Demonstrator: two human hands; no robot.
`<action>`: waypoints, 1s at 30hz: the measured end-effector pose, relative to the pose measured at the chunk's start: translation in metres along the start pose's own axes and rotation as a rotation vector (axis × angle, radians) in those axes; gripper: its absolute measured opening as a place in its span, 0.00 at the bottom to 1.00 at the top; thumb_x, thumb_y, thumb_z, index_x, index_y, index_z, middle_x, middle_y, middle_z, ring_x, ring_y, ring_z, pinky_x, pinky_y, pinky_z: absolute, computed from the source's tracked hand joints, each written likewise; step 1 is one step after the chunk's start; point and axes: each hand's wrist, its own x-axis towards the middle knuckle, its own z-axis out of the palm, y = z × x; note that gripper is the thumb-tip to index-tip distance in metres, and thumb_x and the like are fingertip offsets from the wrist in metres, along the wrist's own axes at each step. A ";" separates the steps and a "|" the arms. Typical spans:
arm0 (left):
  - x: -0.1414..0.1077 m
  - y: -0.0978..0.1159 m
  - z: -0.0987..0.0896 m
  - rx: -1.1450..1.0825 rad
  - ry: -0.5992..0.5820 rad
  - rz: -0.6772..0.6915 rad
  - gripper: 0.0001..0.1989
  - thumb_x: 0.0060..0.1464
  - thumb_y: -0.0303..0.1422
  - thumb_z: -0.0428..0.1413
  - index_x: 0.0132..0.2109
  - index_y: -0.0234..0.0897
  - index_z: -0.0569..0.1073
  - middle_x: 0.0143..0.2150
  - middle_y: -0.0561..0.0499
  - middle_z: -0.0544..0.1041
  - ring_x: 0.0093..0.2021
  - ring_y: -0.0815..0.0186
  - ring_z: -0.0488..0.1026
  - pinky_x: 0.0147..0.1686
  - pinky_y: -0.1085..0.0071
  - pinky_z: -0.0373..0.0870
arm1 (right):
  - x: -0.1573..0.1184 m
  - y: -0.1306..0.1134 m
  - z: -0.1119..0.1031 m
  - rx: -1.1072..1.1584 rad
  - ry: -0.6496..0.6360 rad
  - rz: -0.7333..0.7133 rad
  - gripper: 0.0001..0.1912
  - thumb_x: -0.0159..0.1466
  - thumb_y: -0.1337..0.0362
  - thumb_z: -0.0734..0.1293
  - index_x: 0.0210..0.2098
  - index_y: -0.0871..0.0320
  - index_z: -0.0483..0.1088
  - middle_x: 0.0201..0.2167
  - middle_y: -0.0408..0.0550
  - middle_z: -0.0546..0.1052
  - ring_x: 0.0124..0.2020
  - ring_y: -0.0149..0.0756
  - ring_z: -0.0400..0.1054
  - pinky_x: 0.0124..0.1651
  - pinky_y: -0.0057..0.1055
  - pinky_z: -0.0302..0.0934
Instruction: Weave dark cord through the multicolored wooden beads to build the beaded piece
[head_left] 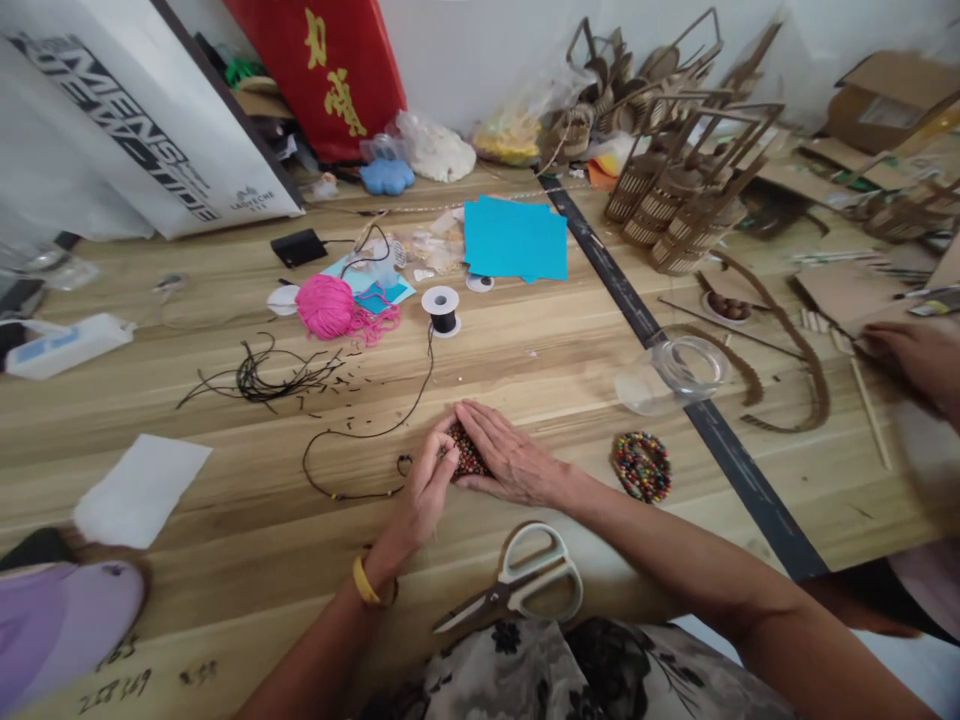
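Note:
A heap of small multicoloured beads lies on the wooden table between my two hands. My right hand rests on its edge along the right side of the heap, fingers stretched out and bent round its far side. On the left, my left hand touches the beads, its thumb and fingers extended and somewhat apart. Beside it, a black cord with a few beads on it runs to a white spool. Open-bladed scissors with white handles lie near my body. To the right sits a coil of strung beads.
Cut black cords, pink yarn and blue sheets lie farther back. Right of the dark strip stand brown cardboard lantern-like models. Clear round containers lie nearby. Another person's hand is at the right edge.

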 end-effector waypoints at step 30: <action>-0.090 0.087 -0.141 -0.511 0.423 0.129 0.04 0.52 0.33 0.56 0.31 0.39 0.70 0.21 0.54 0.72 0.15 0.73 0.60 0.08 0.80 0.52 | -0.002 -0.002 -0.004 0.034 0.032 -0.023 0.43 0.65 0.48 0.60 0.67 0.63 0.37 0.65 0.63 0.50 0.67 0.49 0.42 0.66 0.49 0.46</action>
